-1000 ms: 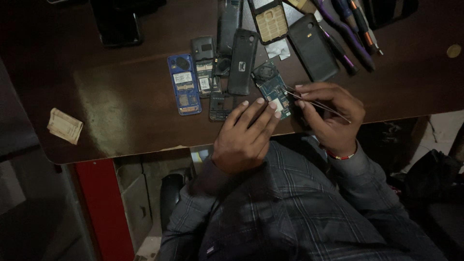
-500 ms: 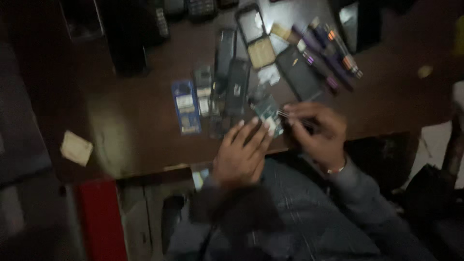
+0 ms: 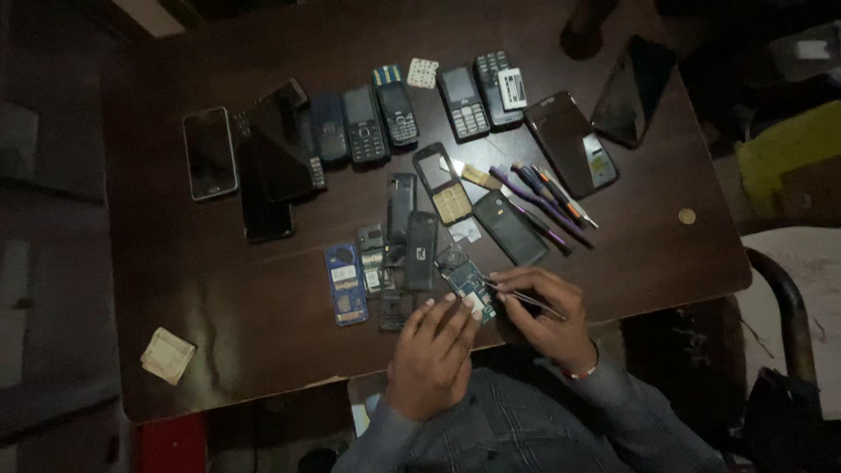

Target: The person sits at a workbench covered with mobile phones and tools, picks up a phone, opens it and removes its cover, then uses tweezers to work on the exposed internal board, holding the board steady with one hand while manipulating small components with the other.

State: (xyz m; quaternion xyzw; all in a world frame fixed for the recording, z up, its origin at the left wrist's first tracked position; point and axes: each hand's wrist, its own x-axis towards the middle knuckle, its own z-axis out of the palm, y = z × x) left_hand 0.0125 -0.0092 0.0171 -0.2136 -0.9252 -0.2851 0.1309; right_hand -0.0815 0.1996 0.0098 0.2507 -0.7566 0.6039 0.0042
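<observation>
1. My left hand [image 3: 431, 355] lies flat, fingers together and stretched out, pinning the near end of a small phone circuit board [image 3: 467, 282] to the dark wooden table [image 3: 219, 298]. It grips nothing; it only presses.
2. My right hand [image 3: 547, 320] is closed in a pinch round slim metal tweezers [image 3: 521, 294], their tips meeting the board's right edge.
3. The board sits at the near middle of the table, just right of a blue circuit board [image 3: 346, 285] and a black phone shell [image 3: 420, 250].
4. To do this well, I judge that I should keep the left fingertips clear of the tweezer tips, hold the board dead still, and work with light pressure, since the parts are tiny and the light is dim.
5. What the tips hold I cannot tell; it may be nothing.
6. Labels: a white rectangular sticker [image 3: 512, 88] sits on a keypad phone in the far row.
7. A pale, square keypad mat [image 3: 423, 73] lies far centre.
8. A tan folded paper packet [image 3: 166, 355] rests near left.
9. A gold coin [image 3: 688, 215] lies right, beside purple-handled tools [image 3: 543, 201].
</observation>
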